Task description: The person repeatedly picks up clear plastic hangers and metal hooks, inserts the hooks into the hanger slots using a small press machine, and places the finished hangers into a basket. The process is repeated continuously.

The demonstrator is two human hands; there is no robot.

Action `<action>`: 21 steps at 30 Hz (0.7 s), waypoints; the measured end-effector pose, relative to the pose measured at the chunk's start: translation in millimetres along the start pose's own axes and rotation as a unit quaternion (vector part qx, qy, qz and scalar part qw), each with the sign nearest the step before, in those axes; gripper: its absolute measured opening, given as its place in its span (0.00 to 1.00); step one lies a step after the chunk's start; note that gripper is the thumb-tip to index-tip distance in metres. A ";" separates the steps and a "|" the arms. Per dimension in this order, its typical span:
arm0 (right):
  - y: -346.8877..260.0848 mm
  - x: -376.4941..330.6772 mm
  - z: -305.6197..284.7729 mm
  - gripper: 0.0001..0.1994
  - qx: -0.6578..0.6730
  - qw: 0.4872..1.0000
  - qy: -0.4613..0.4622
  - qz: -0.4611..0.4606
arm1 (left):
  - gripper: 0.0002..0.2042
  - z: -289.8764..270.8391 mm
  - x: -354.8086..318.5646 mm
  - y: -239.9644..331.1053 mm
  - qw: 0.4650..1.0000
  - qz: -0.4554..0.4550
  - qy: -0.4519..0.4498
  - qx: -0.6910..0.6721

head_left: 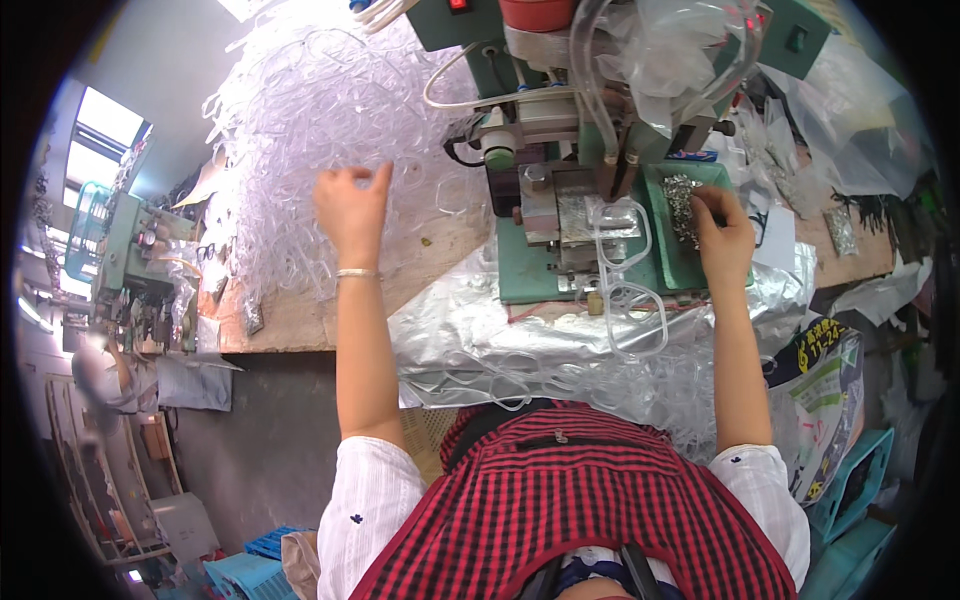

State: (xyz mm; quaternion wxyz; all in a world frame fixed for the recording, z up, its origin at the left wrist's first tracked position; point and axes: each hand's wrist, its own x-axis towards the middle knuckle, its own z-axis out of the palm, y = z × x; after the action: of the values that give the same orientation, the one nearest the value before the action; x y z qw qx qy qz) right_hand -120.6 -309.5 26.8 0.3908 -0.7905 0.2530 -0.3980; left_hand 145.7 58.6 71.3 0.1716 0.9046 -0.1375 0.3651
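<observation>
My left hand (352,208) is raised over a wide heap of clear plastic eyeglass frames (290,130). Its thumb and fingers curl together, and whatever they pinch cannot be made out. At the right, my right hand (722,232) reaches into a green tray (684,272) with its fingertips closed at a pile of small metal parts (680,205). Any part between them is hidden. Between my hands, a clear eyeglass frame (618,287) with two rims lies across the metal fixture (575,220) of a green bench machine (522,265), its lower rim hanging over the front.
Silver foil (445,310) covers the bench's front edge, and more clear frames (600,385) lie on it near my apron. Hoses and a plastic bag (665,60) hang above the fixture. Blue-green crates (850,480) stand at lower right. Another machine (125,240) is at far left.
</observation>
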 end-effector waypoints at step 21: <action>-104.2 -13.9 31.5 0.22 0.237 0.961 -0.135 0.042 | 0.10 -8.3 -100.4 43.6 0.765 -0.255 -0.180 -0.563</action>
State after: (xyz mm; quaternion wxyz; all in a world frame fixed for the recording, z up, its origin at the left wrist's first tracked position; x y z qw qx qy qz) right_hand -92.9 -227.5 94.2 0.6139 -0.7104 0.1294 -0.3190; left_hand 54.4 35.0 15.0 0.7095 0.6960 -0.1106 -0.0044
